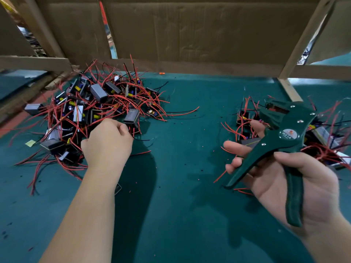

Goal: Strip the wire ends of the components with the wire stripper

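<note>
right grip [315,185] curled round green wire stripper [288,130]; left grip [108,145] curled in tangled red-wired components [95,103], hold unclear

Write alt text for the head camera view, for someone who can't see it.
A person's right hand grips a dark green wire stripper, handles apart, while the left hand reaches into a pile of small grey box components with red and black wires on a teal table mat. A smaller pile lies behind the stripper.
</note>
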`<state>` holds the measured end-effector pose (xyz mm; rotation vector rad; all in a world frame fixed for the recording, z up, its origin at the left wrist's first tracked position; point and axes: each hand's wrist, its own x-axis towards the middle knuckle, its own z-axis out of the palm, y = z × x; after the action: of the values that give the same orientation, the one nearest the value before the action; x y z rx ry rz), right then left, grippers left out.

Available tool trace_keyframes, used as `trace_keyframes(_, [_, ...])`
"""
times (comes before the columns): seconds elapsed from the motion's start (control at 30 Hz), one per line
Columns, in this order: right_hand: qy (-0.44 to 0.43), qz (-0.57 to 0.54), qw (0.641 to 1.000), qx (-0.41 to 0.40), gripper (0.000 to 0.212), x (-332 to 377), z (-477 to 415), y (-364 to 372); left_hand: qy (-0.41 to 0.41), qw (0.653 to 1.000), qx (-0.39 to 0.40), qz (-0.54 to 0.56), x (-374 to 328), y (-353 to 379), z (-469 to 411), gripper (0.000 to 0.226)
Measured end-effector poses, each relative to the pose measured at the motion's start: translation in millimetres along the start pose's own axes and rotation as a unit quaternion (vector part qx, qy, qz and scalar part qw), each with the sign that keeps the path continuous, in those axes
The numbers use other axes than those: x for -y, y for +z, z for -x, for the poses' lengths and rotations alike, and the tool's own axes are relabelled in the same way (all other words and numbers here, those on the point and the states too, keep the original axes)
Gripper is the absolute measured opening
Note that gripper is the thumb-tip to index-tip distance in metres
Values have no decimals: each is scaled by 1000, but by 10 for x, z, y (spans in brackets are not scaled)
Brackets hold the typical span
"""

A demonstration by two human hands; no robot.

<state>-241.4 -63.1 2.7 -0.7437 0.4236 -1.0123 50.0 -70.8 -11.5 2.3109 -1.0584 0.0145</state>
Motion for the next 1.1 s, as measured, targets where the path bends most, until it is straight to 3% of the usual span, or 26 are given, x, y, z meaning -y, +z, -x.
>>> trace_keyframes(0.1, [29, -31, 999, 16, 87, -21, -6, -7, -7, 1000, 13, 1, 14, 29, -11, 21])
trace_keyframes(0.23, [64, -39, 997, 12, 94, -99, -4, 39, -7, 999, 41, -12, -8, 32, 43, 34])
trace_keyframes(0.4, [57, -11, 997, -52, 75, -189, -57, 58, 2, 999, 11, -33, -14, -16, 26, 9])
trace_keyframes(0.6, [20, 15, 991, -135, 23, -150, -133, -24, 29, 998, -51, -6, -67, -52, 59, 8])
trace_keyframes(0.77, [-2, 21, 985, -171, 21, -131, -175, -115, 21, 998, -49, -33, -70, -70, 55, 20])
trace_keyframes(0.9, [-30, 35, 974, -223, 17, -48, -217, -193, 13, 999, 16, -47, -49, -59, 42, 22])
trace_keyframes(1.0, [-44, 35, 971, -233, 12, 21, -212, -207, 6, 997, 78, 23, -42, -29, 48, 31])
trace_keyframes(1.1, [-32, 37, 976, -210, 12, 23, -178, -163, -35, 967, 117, 224, -65, 4, 22, 34])
